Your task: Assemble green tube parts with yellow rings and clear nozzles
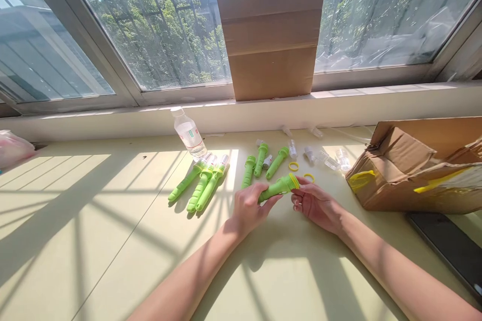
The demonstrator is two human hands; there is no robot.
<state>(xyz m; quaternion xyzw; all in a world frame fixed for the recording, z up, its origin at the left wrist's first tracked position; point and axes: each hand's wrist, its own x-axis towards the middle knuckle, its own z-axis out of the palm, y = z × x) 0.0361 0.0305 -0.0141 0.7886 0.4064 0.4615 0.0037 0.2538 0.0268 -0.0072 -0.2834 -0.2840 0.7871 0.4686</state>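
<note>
Left hand (pixel 248 206) is closing around the body of a green tube (pixel 274 189), its thumb lying along the near side; I'm reading that grip as firm. The tube is tilting slightly, its flared end pointing right and wearing a yellow band (pixel 294 181). Right hand (pixel 316 204) is meeting that end with thumb and fingertips, its other fingers curling loosely beneath; I'm not managing to tell whether it is pinching or only touching. The tube is sitting between both hands, over the pale table (pixel 113 271).

Just beyond, I'm counting 3 more green tubes (pixel 261 160) lying near the left hand, and 2 yellow rings (pixel 293 169) resting near the right. Clear plastic pieces (pixel 329 161) are scattering toward the sill. To the left, 3 green tubes with clear tops (pixel 201 188) are lying side by side, a water bottle (pixel 191 135) standing behind them. At right, an open cardboard box (pixel 404 195) is resting behind a dark phone (pixel 448 246); sunlight is throwing barred shadows across the tabletop
</note>
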